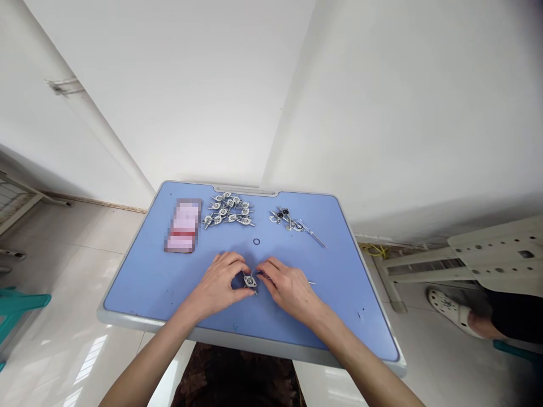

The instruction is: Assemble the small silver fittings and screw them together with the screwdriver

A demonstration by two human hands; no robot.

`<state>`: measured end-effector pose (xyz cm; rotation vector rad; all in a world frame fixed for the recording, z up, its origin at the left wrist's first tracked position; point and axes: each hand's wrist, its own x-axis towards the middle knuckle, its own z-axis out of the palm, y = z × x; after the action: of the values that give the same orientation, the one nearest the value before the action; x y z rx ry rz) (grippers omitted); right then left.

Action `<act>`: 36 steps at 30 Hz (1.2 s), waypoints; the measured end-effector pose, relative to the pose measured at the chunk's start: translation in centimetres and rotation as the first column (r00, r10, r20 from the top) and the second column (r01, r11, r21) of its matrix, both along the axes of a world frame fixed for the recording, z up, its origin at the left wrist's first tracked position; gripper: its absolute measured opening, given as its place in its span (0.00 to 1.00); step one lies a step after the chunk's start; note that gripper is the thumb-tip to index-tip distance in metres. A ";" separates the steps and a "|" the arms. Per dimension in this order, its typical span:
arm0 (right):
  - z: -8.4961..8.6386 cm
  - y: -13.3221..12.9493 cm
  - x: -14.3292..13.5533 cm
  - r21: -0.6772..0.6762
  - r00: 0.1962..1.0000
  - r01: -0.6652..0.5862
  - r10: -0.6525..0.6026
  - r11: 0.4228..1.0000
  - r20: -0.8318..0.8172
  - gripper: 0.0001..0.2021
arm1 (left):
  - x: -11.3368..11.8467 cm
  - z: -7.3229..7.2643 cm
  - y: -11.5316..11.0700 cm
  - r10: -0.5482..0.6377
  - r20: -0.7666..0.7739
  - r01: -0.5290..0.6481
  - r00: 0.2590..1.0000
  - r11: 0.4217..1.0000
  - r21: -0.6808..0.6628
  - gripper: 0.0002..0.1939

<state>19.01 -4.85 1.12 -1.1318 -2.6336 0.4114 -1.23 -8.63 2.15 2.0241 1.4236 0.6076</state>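
Over the near middle of the blue table, my left hand [221, 284] pinches a small metal part with an oval flange [250, 281] between thumb and fingers. A short pin stands up from this part. Just to its right is my right hand [286, 284], its thumb and fingertips pressed together. Something small and dark shows at those fingertips, too small to name. A thin, pale metal end [312, 282] sticks out behind the right hand; whether that hand grips it is hidden. Beyond both hands a black rubber ring [257, 241] lies flat on the table.
Several similar flanged metal parts [229, 210] lie piled at the back. Right of them are black-capped parts [280, 214] and a thin metal tool [317, 238]. A blurred phone [183, 226] lies at left. The table [139, 282] stands against a white wall; a person's shoe [448, 308] is at right.
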 end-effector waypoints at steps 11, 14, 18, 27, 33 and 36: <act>1.7 -0.3 0.7 -0.063 0.975 0.026 -0.012 0.998 0.221 0.12 | 0.2 -0.3 0.0 0.033 -0.002 -0.033 0.999 0.999 0.023 0.06; 2.5 -0.4 0.6 -0.048 0.945 0.039 -0.021 0.998 0.327 0.13 | 0.2 -0.5 -0.1 0.028 -0.012 -0.027 1.000 0.997 0.069 0.05; 3.2 -0.7 0.3 -0.045 0.905 0.064 -0.039 0.997 0.425 0.12 | 0.2 -0.8 -0.5 0.021 -0.033 -0.017 0.999 0.991 0.132 0.04; 3.1 -0.2 0.8 -0.101 0.937 0.105 -0.064 0.989 0.344 0.11 | 0.2 -1.1 -0.8 0.036 -0.052 -0.027 0.998 0.987 0.160 0.05; 3.4 0.9 1.9 -0.161 0.966 0.183 -0.146 0.970 0.214 0.10 | 0.2 -1.0 -0.8 0.036 -0.046 -0.028 0.998 0.987 0.159 0.04; 3.3 0.8 1.5 -0.167 0.960 0.196 -0.154 0.966 0.235 0.05 | 0.2 -1.0 -0.8 0.034 -0.045 -0.027 0.998 0.988 0.154 0.04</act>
<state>20.51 -4.07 4.47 -1.5416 -2.6926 0.5362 -1.03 -9.43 1.16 2.1516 1.4784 0.7059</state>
